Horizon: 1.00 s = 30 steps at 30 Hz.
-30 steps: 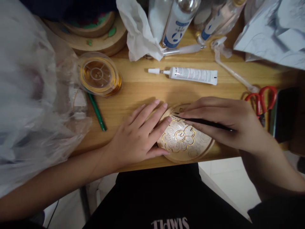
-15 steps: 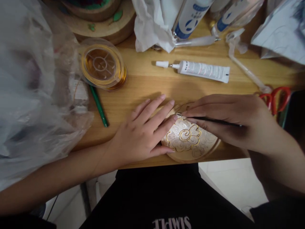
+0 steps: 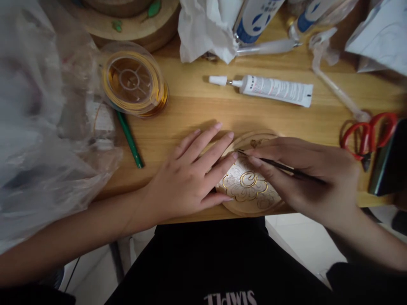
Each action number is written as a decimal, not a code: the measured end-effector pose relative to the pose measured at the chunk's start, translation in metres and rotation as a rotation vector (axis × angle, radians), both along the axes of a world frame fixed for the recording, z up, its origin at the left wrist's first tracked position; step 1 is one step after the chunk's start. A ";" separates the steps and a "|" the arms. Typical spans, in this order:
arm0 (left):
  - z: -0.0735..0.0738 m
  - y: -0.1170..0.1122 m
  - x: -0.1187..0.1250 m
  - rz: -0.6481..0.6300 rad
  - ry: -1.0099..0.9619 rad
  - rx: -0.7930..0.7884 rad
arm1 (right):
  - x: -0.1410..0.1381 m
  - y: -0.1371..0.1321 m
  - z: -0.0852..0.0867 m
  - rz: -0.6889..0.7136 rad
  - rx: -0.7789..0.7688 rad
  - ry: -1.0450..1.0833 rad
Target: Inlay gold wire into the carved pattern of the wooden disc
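Note:
A round wooden disc [image 3: 237, 208] lies at the table's front edge, bearing a pale panel with a pencilled flower design [image 3: 246, 184]. Shiny gold wire follows several of the flower's lines. My left hand [image 3: 197, 173] rests flat with fingers spread, its fingertips over the disc's left side. In my right hand [image 3: 305, 169] is a slim pair of black tweezers [image 3: 280, 165], held between thumb and fingers. Their tip touches or hovers near the panel's upper edge, beside my left index fingertip; contact cannot be made out. My right hand covers the disc's right side.
Behind the hands lie a white glue tube [image 3: 276, 90], a spool of gold wire [image 3: 135, 80] and a green pencil-like stick [image 3: 129, 140]. Red-handled scissors [image 3: 367, 133] and a dark flat object [image 3: 389, 156] are at right. Clear plastic [image 3: 63, 148] covers the left. Bottles and crumpled tissue [image 3: 206, 31] stand at back.
My right hand has shifted lower and tilted, uncovering the disc's upper edge and more of the scissors. The tweezers' tip stays near the same spot. My left hand has barely moved.

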<state>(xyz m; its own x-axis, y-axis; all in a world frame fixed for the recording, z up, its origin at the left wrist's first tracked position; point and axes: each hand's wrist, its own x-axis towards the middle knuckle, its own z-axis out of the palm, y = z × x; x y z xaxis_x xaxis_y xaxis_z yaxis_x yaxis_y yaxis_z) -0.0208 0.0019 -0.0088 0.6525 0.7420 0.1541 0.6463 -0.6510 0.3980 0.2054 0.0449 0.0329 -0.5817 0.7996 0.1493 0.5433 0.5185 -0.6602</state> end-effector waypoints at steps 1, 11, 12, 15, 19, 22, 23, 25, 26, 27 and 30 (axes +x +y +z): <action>0.001 0.000 0.000 -0.001 -0.005 -0.007 | -0.001 -0.003 -0.001 -0.026 -0.004 0.014; 0.004 0.001 0.002 0.008 0.007 0.020 | -0.018 -0.030 -0.002 -0.247 -0.018 0.057; 0.004 0.001 0.002 0.007 0.003 0.019 | -0.020 -0.032 -0.003 -0.265 -0.007 0.060; 0.002 0.000 0.002 0.001 -0.004 0.019 | -0.026 -0.040 -0.006 -0.334 0.025 0.079; 0.002 0.000 0.001 0.000 0.000 0.027 | -0.038 -0.050 -0.009 -0.457 0.020 0.101; 0.003 -0.001 0.001 0.002 0.016 0.024 | -0.046 -0.057 -0.010 -0.525 0.032 0.100; 0.004 -0.001 0.001 0.001 0.017 0.021 | -0.048 -0.058 -0.011 -0.532 0.041 0.096; 0.004 -0.001 0.001 0.000 0.019 0.017 | -0.049 -0.059 -0.012 -0.533 0.066 0.092; 0.004 -0.001 0.001 0.000 0.018 0.020 | -0.049 -0.059 -0.012 -0.526 0.075 0.092; 0.004 -0.001 0.002 0.000 0.020 0.025 | -0.048 -0.059 -0.013 -0.516 0.081 0.095; 0.002 -0.002 0.001 0.007 0.020 0.053 | -0.039 -0.055 -0.015 -0.473 0.064 0.112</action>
